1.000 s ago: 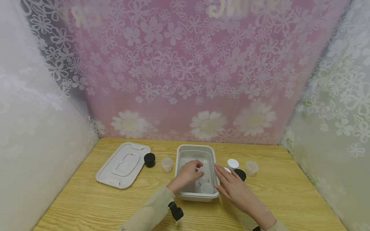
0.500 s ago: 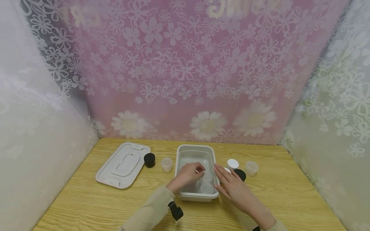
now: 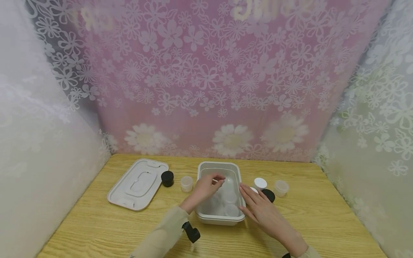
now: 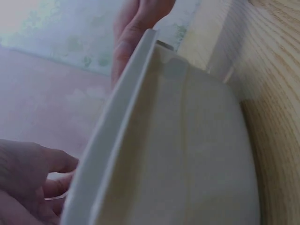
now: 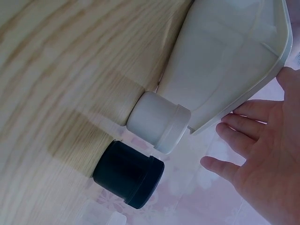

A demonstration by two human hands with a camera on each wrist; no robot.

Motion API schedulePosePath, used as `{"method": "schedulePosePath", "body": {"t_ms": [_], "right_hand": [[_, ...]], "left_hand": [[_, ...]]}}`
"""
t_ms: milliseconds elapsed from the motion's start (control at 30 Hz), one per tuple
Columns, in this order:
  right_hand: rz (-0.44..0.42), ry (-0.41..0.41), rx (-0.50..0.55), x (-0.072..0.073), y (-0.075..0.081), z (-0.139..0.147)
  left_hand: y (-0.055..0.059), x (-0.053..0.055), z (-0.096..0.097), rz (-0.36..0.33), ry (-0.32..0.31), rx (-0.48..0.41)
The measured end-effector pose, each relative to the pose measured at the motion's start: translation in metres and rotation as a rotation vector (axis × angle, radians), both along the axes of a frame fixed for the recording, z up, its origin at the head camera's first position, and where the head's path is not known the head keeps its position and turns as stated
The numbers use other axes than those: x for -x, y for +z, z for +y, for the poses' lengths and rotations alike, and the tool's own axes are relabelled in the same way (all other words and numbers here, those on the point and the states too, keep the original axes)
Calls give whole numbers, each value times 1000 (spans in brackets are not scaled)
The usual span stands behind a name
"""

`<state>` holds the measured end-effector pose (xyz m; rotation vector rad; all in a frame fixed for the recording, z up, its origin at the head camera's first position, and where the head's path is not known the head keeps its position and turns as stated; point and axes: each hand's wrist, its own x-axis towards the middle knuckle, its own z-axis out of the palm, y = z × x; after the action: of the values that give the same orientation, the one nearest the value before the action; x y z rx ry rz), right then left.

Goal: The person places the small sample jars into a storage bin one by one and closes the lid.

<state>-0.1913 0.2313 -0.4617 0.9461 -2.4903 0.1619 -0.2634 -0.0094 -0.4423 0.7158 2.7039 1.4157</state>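
A white rectangular plastic box stands lidless at the middle of the table. Inside it, two translucent round jars lie along the right side, the nearer jar in the front corner and the other jar just behind it. My left hand hovers over the box's left half, thumb and fingers loosely bent with a gap between them and nothing held. In the left wrist view the box's side wall hides part of that hand. My right hand rests straight fingers against the box's right rim, also seen in the right wrist view.
Left of the box are a white lid, a black jar and a translucent jar. On the right, a white jar, a black jar, another white jar and a translucent jar stand near my right hand.
My left hand has let go of the rear jar in the box and drawn back to the left and slightly up. The right hand stays at the rim.
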Motion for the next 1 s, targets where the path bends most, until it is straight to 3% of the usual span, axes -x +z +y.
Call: {"method": "schedulePosePath", "body": {"t_ms": [267,500,800,1000], "right_hand": [[-42,-18,5,0,0,0],[-66,-32,5,0,-1,1],[-54,-26,5,0,-2,0],[-51,-28,-1,0,-1,0]], "left_hand": [[7,5,-24,-70,-29,-303],[8,9,-47,-69,41,-424],[11,14,-93,3,201,-475],[10,16,-129,66,368,-373]]}}
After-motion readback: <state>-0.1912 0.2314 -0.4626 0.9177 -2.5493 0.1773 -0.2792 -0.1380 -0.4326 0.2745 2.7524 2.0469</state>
